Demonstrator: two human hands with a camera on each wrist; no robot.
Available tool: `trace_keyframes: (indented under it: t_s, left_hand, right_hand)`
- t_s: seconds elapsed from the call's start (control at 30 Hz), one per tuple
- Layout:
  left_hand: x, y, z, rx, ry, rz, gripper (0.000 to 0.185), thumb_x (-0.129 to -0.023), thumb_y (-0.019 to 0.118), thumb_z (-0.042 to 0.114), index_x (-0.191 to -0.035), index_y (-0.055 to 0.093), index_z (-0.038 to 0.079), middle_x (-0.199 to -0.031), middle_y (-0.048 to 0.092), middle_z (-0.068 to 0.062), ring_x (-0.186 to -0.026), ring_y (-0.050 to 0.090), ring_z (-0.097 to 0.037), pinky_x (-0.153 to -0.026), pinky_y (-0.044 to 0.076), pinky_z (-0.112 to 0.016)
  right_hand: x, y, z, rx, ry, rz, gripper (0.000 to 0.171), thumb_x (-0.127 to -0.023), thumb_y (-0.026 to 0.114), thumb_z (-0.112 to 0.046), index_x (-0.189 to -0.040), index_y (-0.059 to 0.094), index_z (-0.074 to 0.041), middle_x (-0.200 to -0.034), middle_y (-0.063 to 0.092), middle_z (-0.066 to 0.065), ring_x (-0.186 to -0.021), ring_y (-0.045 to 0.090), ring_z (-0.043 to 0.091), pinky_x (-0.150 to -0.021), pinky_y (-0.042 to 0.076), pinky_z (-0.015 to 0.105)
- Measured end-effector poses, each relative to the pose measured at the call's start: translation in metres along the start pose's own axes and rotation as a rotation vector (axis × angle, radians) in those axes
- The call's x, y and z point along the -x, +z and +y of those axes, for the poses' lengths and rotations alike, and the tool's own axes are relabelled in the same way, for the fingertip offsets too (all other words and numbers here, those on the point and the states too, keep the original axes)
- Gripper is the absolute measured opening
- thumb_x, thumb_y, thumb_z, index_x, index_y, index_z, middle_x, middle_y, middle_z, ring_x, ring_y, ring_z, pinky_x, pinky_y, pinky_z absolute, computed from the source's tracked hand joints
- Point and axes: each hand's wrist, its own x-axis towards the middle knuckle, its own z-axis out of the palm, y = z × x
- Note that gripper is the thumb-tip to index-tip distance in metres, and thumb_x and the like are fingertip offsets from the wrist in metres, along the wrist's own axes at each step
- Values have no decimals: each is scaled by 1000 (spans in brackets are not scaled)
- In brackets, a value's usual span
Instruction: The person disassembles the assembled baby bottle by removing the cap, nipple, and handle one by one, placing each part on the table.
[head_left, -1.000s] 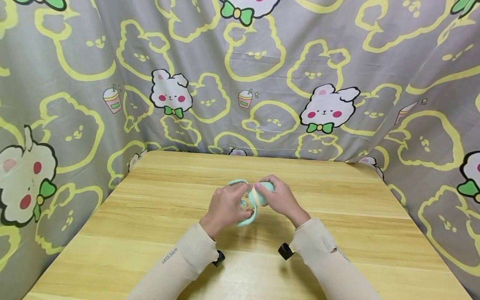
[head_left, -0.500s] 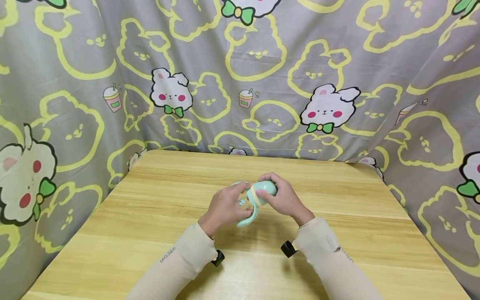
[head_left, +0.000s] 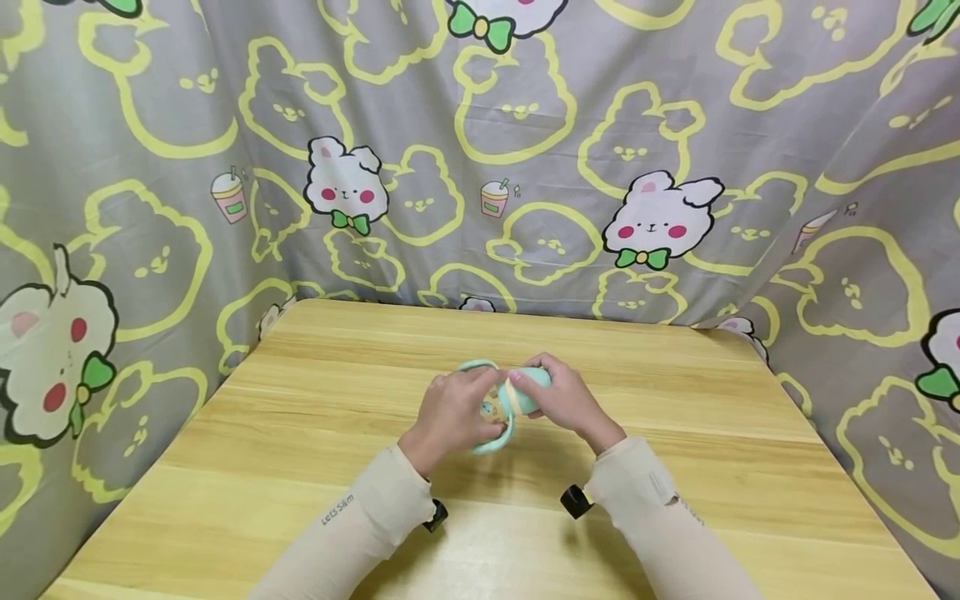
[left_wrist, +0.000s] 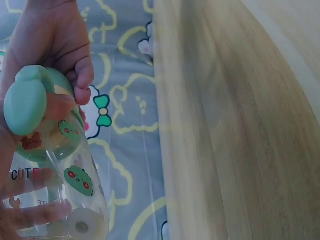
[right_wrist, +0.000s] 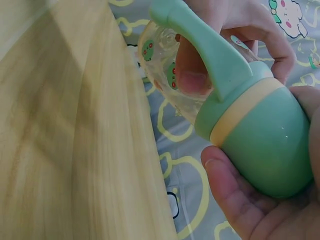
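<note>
Held above the wooden table (head_left: 300, 467): baby bottle (head_left: 501, 400) (lying sideways), clear body gripped by left hand (head_left: 453, 412), green cap (right_wrist: 265, 140) clasped by curled right hand (head_left: 562, 400).

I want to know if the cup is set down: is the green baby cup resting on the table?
No, in the head view the left hand and right hand hold the baby cup above the table.

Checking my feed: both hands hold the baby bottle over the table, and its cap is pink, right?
Not quite. The cap is mint green, as the right wrist view shows. Both the left hand and right hand do hold the bottle over the table.
</note>
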Motion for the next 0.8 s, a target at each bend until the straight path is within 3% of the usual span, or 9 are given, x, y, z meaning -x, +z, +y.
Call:
trace_keyframes:
  t_s: [0.13,0.23,0.37,0.53,0.7,0.8]
  left_hand:
    - [0,-1,-1,-9,-19,-23,60,-59,86,34,-113,65,18,-102,69,2,-77,65,-17,-55,46,-35]
    - [1,-2,-2,11,-49,-65,61,-61,86,34,-116,64,17,-104,69,2,-78,65,-15,-57,47,-34]
    - [1,-4,-3,107,-116,-136,62,-64,85,32,-119,64,15,-103,69,3,-70,57,-9,-57,46,-28]
    - [0,-5,-4,203,-181,-190,59,-67,83,26,-121,63,14,-98,68,3,-62,49,-7,-55,43,-24]
    - [0,-5,-3,179,-161,-170,57,-67,83,27,-120,64,14,-102,69,3,-62,50,-7,-55,43,-24]
    - [0,-4,-2,146,-116,-141,56,-65,84,28,-117,65,15,-103,70,4,-63,52,-6,-55,43,-24]
  right_hand:
    - [0,1,1,-16,-19,2,39,-93,63,-38,-113,57,-5,-100,59,18,-80,61,25,-68,56,47]
    - [1,1,1,40,-56,12,37,-92,65,-36,-115,57,-8,-102,59,15,-81,59,23,-68,55,42]
    - [3,-1,1,113,-125,10,37,-90,68,-31,-119,56,-10,-102,59,11,-81,57,22,-67,50,36]
    - [5,-3,1,99,-198,-10,39,-89,69,-23,-122,54,-8,-99,58,12,-78,58,22,-66,51,36]
    - [5,-2,2,144,-257,3,35,-91,66,-24,-119,54,-7,-94,59,10,-74,56,19,-62,50,33]
    - [5,-3,2,199,-279,23,28,-94,61,-26,-114,55,-8,-92,59,9,-73,56,19,-62,49,33]
